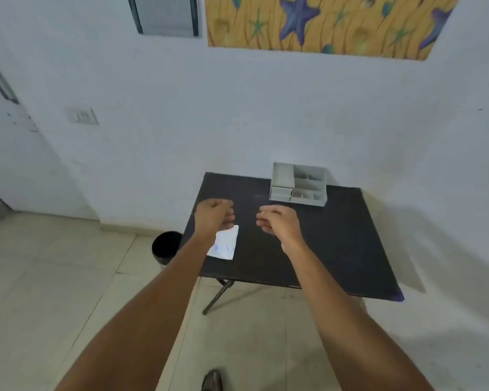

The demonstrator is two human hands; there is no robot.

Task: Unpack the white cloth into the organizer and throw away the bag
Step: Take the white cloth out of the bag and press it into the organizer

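The bag (223,244), a flat white packet with faint blue print, is seen lying on the dark counter (336,244) near its left edge. It is taken to contain the white cloth; the cloth itself cannot be made out. The bag's long axis runs roughly from the near edge toward the wall, with a slight tilt.

The left hand (213,217) is positioned directly above the bag's far end, and the forearm covers the packet's left margin. Its grip is curled into a loose fist; whether the top corner of the bag is touched or pinched cannot be told. The right hand (277,221) is held well to the right of the bag, over bare counter, with the fingers half closed and nothing visibly held. The left hand is therefore the nearer one, and a downward reach is judged sufficient.

The organizer (298,183), a rigid pale grey box with several open-topped compartments, is placed at the far side of the counter against the wall, beyond the right hand. A round black bin (165,246) stands on the tiled floor just left of the counter.
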